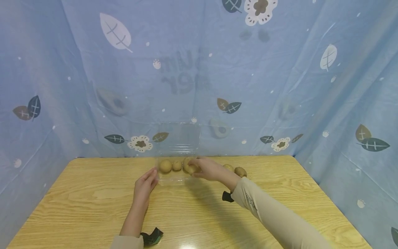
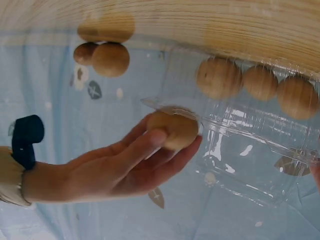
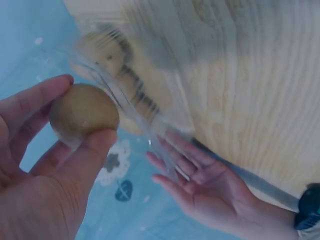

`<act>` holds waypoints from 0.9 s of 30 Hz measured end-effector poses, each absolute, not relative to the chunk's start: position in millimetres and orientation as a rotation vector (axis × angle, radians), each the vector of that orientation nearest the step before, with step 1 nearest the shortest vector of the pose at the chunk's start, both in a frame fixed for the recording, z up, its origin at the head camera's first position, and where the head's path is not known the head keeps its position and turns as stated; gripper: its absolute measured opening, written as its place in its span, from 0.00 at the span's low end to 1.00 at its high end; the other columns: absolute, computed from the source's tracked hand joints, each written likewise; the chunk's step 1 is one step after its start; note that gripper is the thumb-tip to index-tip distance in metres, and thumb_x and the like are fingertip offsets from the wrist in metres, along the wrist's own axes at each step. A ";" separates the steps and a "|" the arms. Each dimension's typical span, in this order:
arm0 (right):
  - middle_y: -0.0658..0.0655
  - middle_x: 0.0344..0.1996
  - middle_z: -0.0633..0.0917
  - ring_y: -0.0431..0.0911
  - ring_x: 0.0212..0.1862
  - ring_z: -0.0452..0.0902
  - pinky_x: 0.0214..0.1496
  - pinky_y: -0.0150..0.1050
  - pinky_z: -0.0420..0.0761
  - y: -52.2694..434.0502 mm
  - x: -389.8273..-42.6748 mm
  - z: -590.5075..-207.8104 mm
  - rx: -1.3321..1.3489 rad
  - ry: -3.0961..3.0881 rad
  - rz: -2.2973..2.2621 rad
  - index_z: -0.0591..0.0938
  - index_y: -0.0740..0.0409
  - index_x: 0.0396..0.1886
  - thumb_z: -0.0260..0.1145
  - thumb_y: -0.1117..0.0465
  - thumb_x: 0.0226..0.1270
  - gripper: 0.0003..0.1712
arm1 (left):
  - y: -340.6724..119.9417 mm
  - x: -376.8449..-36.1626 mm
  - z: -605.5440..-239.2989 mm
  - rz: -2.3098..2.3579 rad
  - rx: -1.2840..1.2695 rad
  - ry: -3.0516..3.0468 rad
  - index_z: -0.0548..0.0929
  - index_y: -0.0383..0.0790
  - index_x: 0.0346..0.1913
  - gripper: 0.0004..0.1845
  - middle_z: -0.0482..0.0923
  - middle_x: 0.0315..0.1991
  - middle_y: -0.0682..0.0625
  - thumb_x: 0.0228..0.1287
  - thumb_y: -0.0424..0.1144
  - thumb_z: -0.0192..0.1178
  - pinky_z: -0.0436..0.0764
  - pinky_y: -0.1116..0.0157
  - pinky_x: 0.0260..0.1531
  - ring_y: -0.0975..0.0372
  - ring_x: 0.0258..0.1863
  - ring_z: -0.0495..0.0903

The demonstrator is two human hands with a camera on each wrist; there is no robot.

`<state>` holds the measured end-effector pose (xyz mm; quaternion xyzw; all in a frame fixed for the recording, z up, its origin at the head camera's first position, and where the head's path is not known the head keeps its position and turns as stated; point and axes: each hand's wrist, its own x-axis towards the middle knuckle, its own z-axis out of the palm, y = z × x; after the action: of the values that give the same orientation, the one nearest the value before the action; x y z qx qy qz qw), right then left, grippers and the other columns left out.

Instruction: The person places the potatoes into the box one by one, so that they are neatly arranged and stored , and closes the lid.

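- Clamped between thumb and fingers, the brown fruit [image 3: 83, 113] sits in my right hand [image 1: 209, 169], held at the right end of the clear plastic box [image 1: 177, 166], just above its rim.
- My left hand [image 1: 144, 185] has its fingers straight and relaxed, laid flat against the left wall of the box and holding nothing.
- What worries me first: the box is thin and light, so if I press the fruit in hard it may skate or tip toward the curtain, and only my flat left hand is there to check it.
- The raised lid [image 1: 181, 137] stands upright at the back. A knock from my knuckles could drop it onto my fingers.
- Three fruits in the box [image 1: 165, 166] already lie in a row along its floor. From the head view I cannot quite tell how much room is left at the right end, so the one I carry might land on a neighbour and roll back out.
- A loose pinch is the other risk: the skin looks smooth and round, and a slip here would send it across the counter [image 1: 93, 207].
- Two loose fruits [image 1: 240, 171] lie on the counter just right of my right wrist, near enough for my sleeve [image 1: 273, 214] to nudge them toward the edge.
- Around all this hangs the blue curtain [image 1: 280, 86], printed with leaves and flowers, close behind the box. Black wrist straps [image 1: 151, 237] show on both arms.
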<state>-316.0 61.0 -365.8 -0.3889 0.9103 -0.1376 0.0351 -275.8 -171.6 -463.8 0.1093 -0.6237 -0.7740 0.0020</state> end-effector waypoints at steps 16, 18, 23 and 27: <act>0.53 0.30 0.80 0.47 0.37 0.74 0.35 0.38 0.79 20.7 -331.4 -372.5 -1.012 2.855 0.065 0.82 0.56 0.32 0.67 0.67 0.48 0.09 | -169.7 -278.5 -462.8 -2.450 0.385 -1.918 0.64 0.34 0.64 0.27 0.61 0.66 0.43 0.67 0.45 0.50 0.75 0.74 0.50 0.55 0.62 0.63; 0.51 0.28 0.79 0.45 0.34 0.73 0.33 0.35 0.78 16.2 -331.8 -369.9 -0.977 2.831 0.110 0.82 0.56 0.31 0.64 0.67 0.50 0.06 | -170.9 -278.8 -463.7 -2.450 0.391 -1.915 0.64 0.34 0.64 0.28 0.61 0.66 0.43 0.67 0.46 0.51 0.75 0.75 0.50 0.55 0.62 0.63; 0.48 0.21 0.74 0.41 0.27 0.68 0.26 0.31 0.72 10.8 -333.0 -369.3 -0.910 2.819 0.095 0.81 0.57 0.24 0.63 0.64 0.53 0.02 | -172.2 -278.8 -464.7 -2.460 0.385 -1.919 0.64 0.34 0.65 0.28 0.60 0.66 0.43 0.67 0.46 0.51 0.74 0.71 0.54 0.55 0.63 0.62; 0.48 0.17 0.72 0.41 0.24 0.65 0.23 0.30 0.69 9.5 -334.6 -371.6 -0.943 2.850 0.052 0.80 0.59 0.19 0.64 0.67 0.50 0.05 | -172.6 -279.9 -464.5 -2.455 0.376 -1.915 0.64 0.34 0.65 0.28 0.60 0.66 0.43 0.66 0.46 0.52 0.73 0.70 0.55 0.55 0.63 0.62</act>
<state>-334.6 9.5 -371.6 -0.3132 0.9470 0.0173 0.0696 -279.9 -172.6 -464.5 0.1198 -0.6105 -0.7829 0.0025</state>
